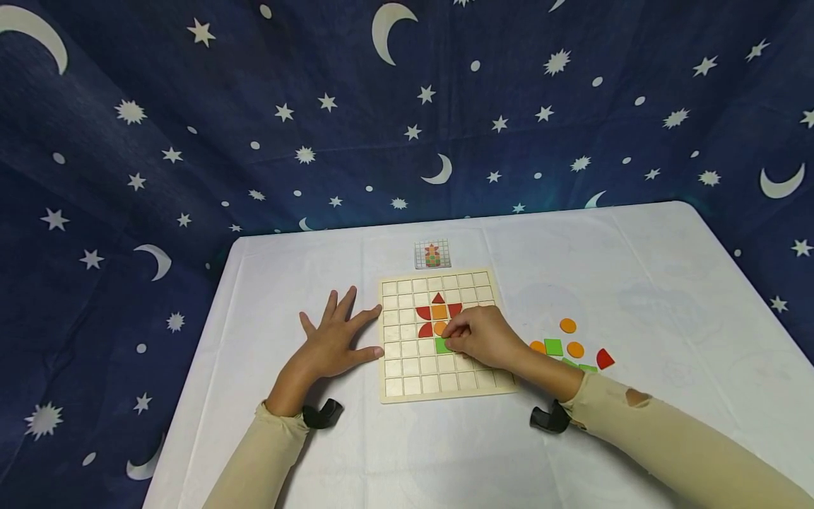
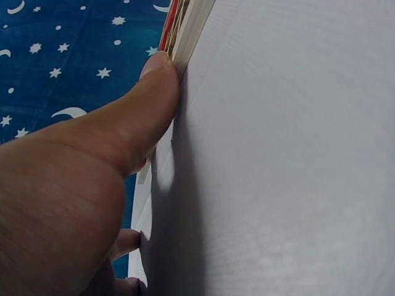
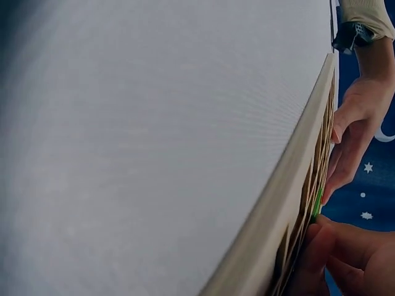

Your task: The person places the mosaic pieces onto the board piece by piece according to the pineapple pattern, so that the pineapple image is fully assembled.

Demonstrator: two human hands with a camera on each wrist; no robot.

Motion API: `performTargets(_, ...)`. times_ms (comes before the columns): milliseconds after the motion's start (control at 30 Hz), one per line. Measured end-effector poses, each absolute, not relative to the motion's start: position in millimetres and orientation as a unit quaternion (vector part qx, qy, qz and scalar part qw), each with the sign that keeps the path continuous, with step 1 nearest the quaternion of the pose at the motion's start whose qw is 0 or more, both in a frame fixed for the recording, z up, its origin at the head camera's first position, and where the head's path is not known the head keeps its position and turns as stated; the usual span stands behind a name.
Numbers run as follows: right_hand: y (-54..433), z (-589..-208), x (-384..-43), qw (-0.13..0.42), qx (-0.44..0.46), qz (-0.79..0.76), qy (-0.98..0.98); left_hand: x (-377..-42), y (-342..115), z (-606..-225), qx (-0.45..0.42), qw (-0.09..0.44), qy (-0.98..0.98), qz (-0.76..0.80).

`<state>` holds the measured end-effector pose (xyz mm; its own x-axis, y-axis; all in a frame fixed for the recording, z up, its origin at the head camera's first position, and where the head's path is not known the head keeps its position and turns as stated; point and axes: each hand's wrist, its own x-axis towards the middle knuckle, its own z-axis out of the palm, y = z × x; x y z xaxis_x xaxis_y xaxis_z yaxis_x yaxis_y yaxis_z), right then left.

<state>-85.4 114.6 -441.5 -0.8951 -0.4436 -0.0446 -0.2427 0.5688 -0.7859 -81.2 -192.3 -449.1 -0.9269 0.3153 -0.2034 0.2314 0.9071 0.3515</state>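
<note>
A square wooden grid board [image 1: 400, 367] lies on the table with a figure of flat coloured tiles in its cells. They include a red triangle [image 1: 438, 299], an orange square [image 1: 439, 312], red quarter-circles [image 1: 425, 330] and an orange circle [image 1: 439, 328]. My right hand [image 1: 486, 338] is over the board's middle, pinching a green square tile [image 1: 441, 346] just below the orange circle. In the right wrist view its fingertips meet the green tile [image 3: 318, 202]. My left hand [image 1: 333, 343] is spread flat-fingered, thumb and index finger touching the board's left edge.
A small pattern card [image 1: 432, 254] lies behind the board. Right of it are loose orange circles [image 1: 568, 326], green squares [image 1: 554, 347] and a red quarter-circle [image 1: 605, 358], some partly hidden by the right forearm. A starry blue curtain [image 1: 356, 170] hangs behind the white table [image 1: 305, 268].
</note>
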Motion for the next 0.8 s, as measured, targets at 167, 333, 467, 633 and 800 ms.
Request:
performTargets(167, 115.1, -440.3, -84.5, 0.108, -0.199, -0.403, 0.887, -80.9, -193.0, -449.1, 0.141, 0.128, 0.968, 0.165)
performTargets(333, 118.4, -438.4, -85.2, 0.105, -0.199, -0.386, 0.895, -81.1, -193.0, -448.6, 0.141, 0.131, 0.968, 0.16)
performTargets(467, 119.2, -438.4, -86.0, 0.105, -0.199, -0.378, 0.898, -81.0, -193.1, -448.6, 0.143, 0.127, 0.969, 0.159)
performTargets(633, 119.6, -439.0, -86.1, 0.102, -0.202, -0.376, 0.899, -81.3, -192.4, -449.2, 0.142, 0.128, 0.969, 0.16)
performTargets(800, 119.8, -440.0, -85.7, 0.104, -0.201, -0.379, 0.897, -81.5, -192.3, -449.3, 0.142, 0.127, 0.969, 0.16)
